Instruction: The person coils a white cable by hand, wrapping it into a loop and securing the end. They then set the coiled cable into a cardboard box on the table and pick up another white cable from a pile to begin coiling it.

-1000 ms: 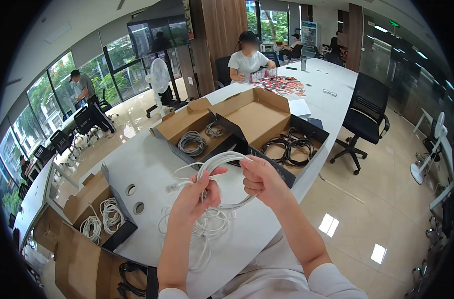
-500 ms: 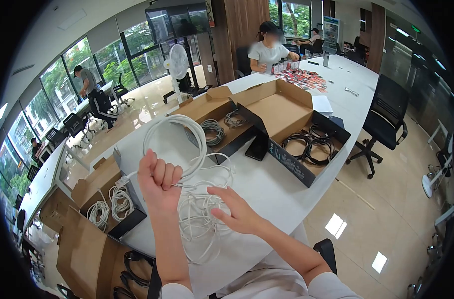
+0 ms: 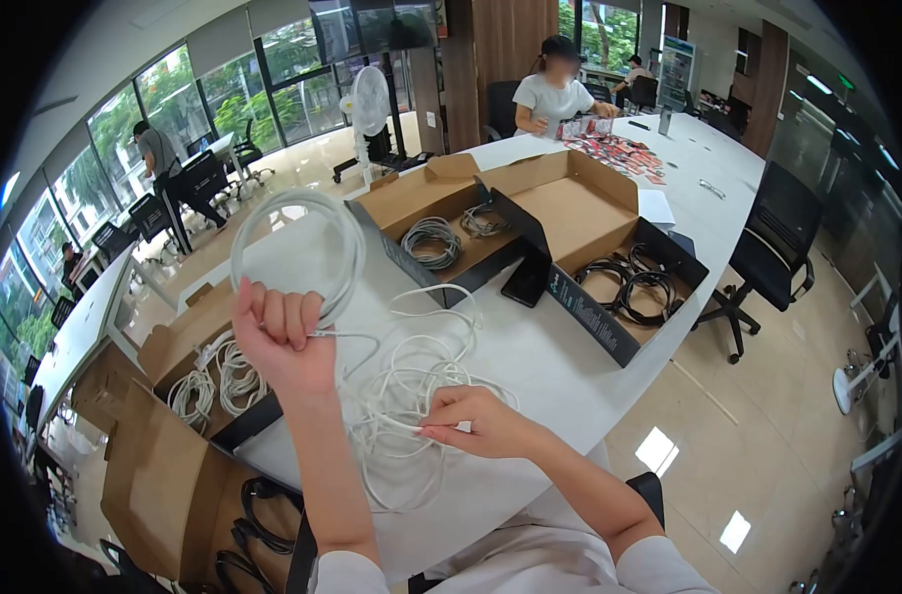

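Observation:
My left hand [image 3: 287,332] is closed round a coiled white cable [image 3: 347,259], whose loops stand up above the fist. From that fist a strand runs down towards a loose tangle of white cable [image 3: 396,475] on the white table [image 3: 530,396]. At the right side of this tangle, my right hand [image 3: 471,421] pinches a strand between thumb and fingers. Left of my left hand, an open box [image 3: 258,426] contains bundled white cables [image 3: 241,381].
Beyond my hands are an open box [image 3: 411,267] of grey coils and another [image 3: 594,317] of black cables, with a black phone [image 3: 526,281] between. Black cables lie in a box [image 3: 164,495] at lower left. A person [image 3: 553,99] sits at the far table end.
My left hand has moved left with the coil. My right hand has gone from open to pinching a strand of the tangle. The view has shifted slightly.

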Demonstrator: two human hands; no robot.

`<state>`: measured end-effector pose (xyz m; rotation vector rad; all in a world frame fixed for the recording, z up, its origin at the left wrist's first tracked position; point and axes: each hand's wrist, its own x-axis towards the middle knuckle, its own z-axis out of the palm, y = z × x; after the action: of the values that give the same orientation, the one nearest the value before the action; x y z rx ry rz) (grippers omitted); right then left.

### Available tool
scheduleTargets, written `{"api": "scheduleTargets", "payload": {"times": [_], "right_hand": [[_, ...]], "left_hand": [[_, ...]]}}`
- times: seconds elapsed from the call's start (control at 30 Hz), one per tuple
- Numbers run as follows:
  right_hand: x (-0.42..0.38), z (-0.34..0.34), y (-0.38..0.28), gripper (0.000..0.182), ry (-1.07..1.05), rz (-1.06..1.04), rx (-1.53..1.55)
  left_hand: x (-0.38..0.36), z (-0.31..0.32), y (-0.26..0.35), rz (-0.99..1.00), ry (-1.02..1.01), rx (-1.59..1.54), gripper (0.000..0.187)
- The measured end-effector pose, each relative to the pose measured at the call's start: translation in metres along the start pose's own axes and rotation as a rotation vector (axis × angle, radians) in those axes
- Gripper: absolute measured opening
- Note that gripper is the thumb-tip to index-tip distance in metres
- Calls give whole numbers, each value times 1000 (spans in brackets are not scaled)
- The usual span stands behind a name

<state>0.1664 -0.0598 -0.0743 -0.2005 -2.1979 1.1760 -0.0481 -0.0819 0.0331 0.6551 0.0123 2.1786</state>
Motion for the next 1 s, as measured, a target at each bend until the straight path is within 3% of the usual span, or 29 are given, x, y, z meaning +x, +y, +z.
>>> {"api": "scheduleTargets", "payload": {"times": [0.1,0.23,0.33,0.43,0.53,0.63,0.67,0.8,1.0], "right_hand": [[4,3,-3,14,-120,-60,26],[-6,10,1,14,-331,29,-216],[-3,8,6,17,-256,191,-255],[8,3,2,31,47,298,178],[28,3,-7,41,402,156,73],[45,6,21,37,383,108,300],[52,3,33,29,388,88,428],[46,-14,30,23,370,350,607],[51,-20,16,28,523,247,1049]], "left_hand": [[-1,-2,-4,-29,10,-16,42],[3,-14,3,-45,-185,-67,38],[-5,1,4,-45,-136,-91,39],[-19,12,-3,-102,-107,-152,39],[-35,25,-23,-276,-161,-223,39],[-47,31,-41,-374,-103,-290,38],[-49,31,-44,-396,-100,-295,38],[-53,34,-39,-436,-115,-334,38],[-63,49,-26,-412,-214,-364,39]]}}
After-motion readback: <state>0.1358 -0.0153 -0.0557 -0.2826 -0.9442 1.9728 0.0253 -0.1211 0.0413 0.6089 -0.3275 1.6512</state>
